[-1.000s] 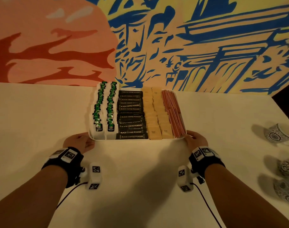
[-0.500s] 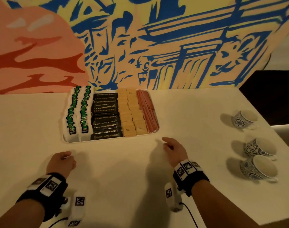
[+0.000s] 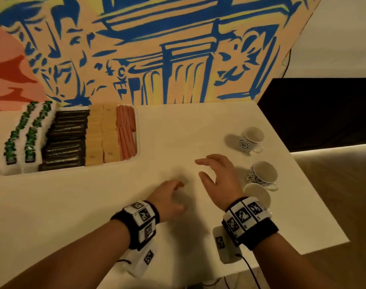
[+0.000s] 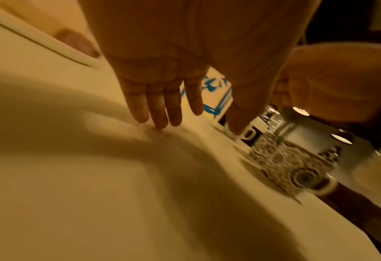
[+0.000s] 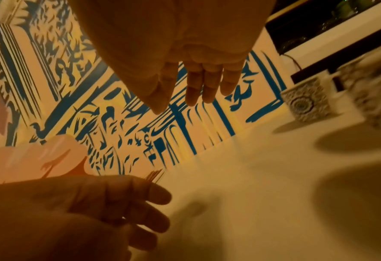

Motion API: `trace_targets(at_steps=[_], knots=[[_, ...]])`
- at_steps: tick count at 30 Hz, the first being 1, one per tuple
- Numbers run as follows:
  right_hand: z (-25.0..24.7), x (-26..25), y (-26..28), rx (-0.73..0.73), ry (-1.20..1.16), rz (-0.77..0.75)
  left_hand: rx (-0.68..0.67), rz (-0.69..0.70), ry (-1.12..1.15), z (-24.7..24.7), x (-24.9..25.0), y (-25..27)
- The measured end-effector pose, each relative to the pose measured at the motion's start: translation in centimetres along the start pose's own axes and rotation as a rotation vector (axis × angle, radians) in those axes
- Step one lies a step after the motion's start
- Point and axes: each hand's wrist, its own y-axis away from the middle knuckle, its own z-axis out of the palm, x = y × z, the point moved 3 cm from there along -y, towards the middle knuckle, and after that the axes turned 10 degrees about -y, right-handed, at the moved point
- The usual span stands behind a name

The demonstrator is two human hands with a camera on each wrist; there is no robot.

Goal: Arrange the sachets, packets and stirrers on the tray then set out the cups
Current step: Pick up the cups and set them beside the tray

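My left hand (image 3: 169,197) and right hand (image 3: 219,180) hover over the table (image 3: 73,215), fingers relaxed and spread, holding nothing, placed for a reach to the cups. Nearest cup (image 3: 258,195), just right of my right hand, is partly hidden by the wrist; middle cup (image 3: 262,174) and far cup (image 3: 251,139) line up beyond it, close to the table's right edge, so I judge knocking one off is the risk. Well left of the cups, the tray (image 3: 11,173) holds sachets (image 3: 30,132), packets (image 3: 65,138) and stirrers (image 3: 125,132) in rows; bare tabletop between offers setting room.
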Motion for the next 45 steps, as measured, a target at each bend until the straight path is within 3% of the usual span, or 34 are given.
trace_targets(at_steps=[5, 11, 17, 21, 25, 31, 36, 45], knots=[[-6.8, 4.0, 1.0, 0.083, 0.024, 0.030, -0.086, 0.148, -0.112, 5.0, 9.0, -1.2], [-13.4, 7.5, 1.3, 0.154, 0.038, 0.103, -0.059, 0.268, -0.038, 7.9, 14.6, -2.1], [-14.2, 11.5, 1.5, -0.117, 0.038, 0.361, -0.037, 0.311, -0.065, 9.5, 16.6, -3.7], [-13.3, 12.7, 1.0, -0.108, -0.031, 0.390, 0.000, 0.305, -0.043, 9.7, 17.0, -4.0], [-12.8, 13.0, 0.9, -0.084, 0.041, 0.470, 0.061, 0.270, 0.015, 8.5, 15.1, -3.6], [-10.4, 10.7, 0.6, -0.054, -0.017, 0.405, 0.291, 0.147, 0.109, 2.5, 9.3, -2.6], [-4.6, 6.2, -0.9, -0.144, -0.079, 0.299, 0.400, 0.013, 0.114, -3.2, 2.4, -1.0], [7.0, -1.8, -2.5, -0.319, -0.114, 0.216, 0.408, -0.116, 0.071, -9.2, -8.2, 4.3]])
